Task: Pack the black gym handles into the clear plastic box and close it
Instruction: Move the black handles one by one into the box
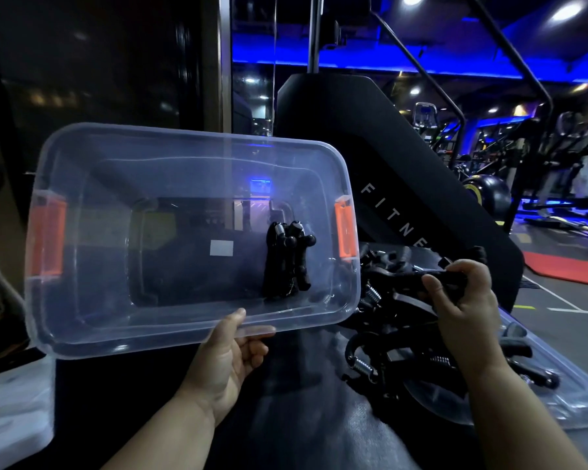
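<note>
The left hand (228,354) pinches the light, flexible clear plastic box (99,184) by its near rim, while the right hand (462,300) grips a stiff, likely weighty black sprung gym handle (406,280).

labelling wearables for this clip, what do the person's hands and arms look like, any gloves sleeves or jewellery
Both are bare. The left hand and right hand wear no gloves, and no rings show on the visible fingers. The left forearm and right forearm are uncovered down to the frame's bottom edge: no sleeves, watch or wristband in view.
</note>
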`<state>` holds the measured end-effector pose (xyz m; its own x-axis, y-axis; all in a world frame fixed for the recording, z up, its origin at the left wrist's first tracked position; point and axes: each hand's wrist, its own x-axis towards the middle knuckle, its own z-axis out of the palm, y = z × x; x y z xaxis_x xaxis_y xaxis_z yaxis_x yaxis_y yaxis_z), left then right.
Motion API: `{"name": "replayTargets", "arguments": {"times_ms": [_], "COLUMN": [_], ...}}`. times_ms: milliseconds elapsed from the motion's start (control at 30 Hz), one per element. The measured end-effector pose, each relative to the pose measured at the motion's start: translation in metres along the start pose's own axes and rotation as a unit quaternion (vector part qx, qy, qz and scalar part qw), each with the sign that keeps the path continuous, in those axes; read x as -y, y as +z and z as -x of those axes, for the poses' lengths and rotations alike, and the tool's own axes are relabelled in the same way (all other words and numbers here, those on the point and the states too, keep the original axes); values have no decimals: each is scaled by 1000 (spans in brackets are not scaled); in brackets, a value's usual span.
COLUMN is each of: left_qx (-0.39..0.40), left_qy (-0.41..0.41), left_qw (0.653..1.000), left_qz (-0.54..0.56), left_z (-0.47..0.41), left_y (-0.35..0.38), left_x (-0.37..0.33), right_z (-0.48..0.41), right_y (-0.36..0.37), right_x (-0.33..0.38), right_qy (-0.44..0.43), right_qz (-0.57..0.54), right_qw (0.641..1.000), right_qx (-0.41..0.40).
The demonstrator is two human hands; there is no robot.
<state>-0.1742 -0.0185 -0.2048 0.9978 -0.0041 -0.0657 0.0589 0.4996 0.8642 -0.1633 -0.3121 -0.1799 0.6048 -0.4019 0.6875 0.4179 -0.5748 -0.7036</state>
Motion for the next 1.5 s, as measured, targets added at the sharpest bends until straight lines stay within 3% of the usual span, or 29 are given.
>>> {"name": "replayTargets", "arguments": {"times_ms": [233, 633, 833, 1233, 1500], "left_qx": [-4, -3, 1, -3, -1], "left_qy": [0, 0, -1, 5, 0], "left_qw": [1000, 1000, 1000, 1000, 1000], "left_qz": [3, -4, -5, -2, -17], "left_z": [2, 0, -2, -1, -6], "left_y": [2, 0, -1, -1, -5], "left_x": [-1, 0, 0, 1, 5], "right_z": [6, 6, 8, 4, 3], "right_y": [0, -4, -7, -7, -7], "right_x": [11, 15, 20, 15, 0], "right_qy": [-20, 6, 5, 35, -16], "right_qz": [-24, -164, -172, 40, 297], "right_qw": [998, 984, 982, 997, 954], "right_qx": [-60, -64, -74, -55, -26]}}
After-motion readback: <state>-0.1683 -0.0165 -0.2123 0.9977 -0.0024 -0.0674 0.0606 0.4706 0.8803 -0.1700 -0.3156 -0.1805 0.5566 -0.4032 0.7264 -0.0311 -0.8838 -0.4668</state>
